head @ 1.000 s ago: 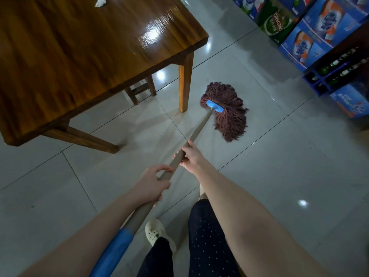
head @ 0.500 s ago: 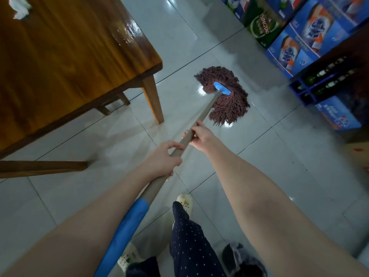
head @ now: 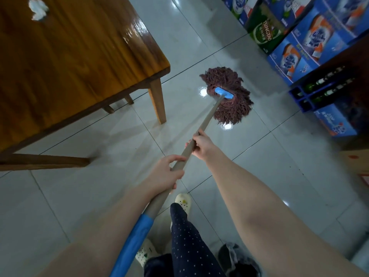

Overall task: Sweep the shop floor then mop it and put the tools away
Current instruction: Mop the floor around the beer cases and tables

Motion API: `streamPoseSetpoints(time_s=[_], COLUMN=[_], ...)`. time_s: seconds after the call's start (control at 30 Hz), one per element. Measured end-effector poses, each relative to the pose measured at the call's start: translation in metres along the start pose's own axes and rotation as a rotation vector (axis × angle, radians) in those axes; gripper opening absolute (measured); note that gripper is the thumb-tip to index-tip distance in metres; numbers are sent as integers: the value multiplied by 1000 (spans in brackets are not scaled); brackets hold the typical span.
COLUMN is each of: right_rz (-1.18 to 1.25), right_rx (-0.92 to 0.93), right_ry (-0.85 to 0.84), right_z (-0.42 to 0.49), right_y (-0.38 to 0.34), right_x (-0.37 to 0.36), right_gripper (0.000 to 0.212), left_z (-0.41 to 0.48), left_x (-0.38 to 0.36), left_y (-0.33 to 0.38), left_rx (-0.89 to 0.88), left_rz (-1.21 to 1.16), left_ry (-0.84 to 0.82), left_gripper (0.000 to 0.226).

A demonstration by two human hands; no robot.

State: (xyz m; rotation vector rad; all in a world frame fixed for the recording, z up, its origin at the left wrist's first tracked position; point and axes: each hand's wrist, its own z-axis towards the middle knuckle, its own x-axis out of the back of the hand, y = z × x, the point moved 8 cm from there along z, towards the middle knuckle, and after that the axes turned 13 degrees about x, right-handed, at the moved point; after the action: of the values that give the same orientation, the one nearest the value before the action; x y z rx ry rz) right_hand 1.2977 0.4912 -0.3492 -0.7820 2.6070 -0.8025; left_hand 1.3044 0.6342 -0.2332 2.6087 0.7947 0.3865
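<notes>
While both my hands (head: 163,174) (head: 201,143) grip the handle (head: 207,118), fingers curled round it, mop head (head: 227,96) lies on tile (head: 259,156) beside table (head: 79,56).

The floor (head: 99,196) is glossy pale grey tile with dark grout lines, wet-looking and spotted with lamp reflections. A wooden counter (head: 69,66) stands on it at far left, one leg (head: 158,100) planted just left of the mop (head: 229,100), whose brown string head lies spread on the tiles. A crumpled white tissue (head: 38,9) sits on the countertop. Along the far right, blue cartons (head: 299,50) and a green Tsingtao carton (head: 263,31) are stacked on the floor, with a blue crate (head: 299,100) of bottles beside them. At the near edge, a pale slipper (head: 182,201) rests on the tiles.
</notes>
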Motion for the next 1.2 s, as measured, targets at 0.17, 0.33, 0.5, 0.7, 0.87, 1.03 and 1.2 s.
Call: streamPoseSetpoints(time_s=[0.17,0.33,0.5,0.7,0.87,1.03,1.2], right_rz=[-7,-37,-66,-74,-106,-124,-85], right_rx=[-13,-13,-61,-114,-107,-122,-119], right_ry=[-6,-26,-54,-77,-76,-80,-75], right_z=[-41,-97,-148,-202,-203,-176,-134], right_y=[43,97,169,230,243,216,171], right_x=[-20,-45,-59,-73,-71,-52,-37], right_gripper=[58,50,61,59,59,58,59], left_z=[-37,-82,-129,-164,-159,-139,-114], left_x=[17,40,49,59,54,33,14], left_y=[-50,-115,-193,-264,-274,-241,-184], left_rx=[-14,-10,9,32,50,68,79], left_rz=[5,9,-28,-75,-89,-72,1], left_ry=[3,44,55,83,102,109,135], left_gripper=[40,41,41,39,37,38,38])
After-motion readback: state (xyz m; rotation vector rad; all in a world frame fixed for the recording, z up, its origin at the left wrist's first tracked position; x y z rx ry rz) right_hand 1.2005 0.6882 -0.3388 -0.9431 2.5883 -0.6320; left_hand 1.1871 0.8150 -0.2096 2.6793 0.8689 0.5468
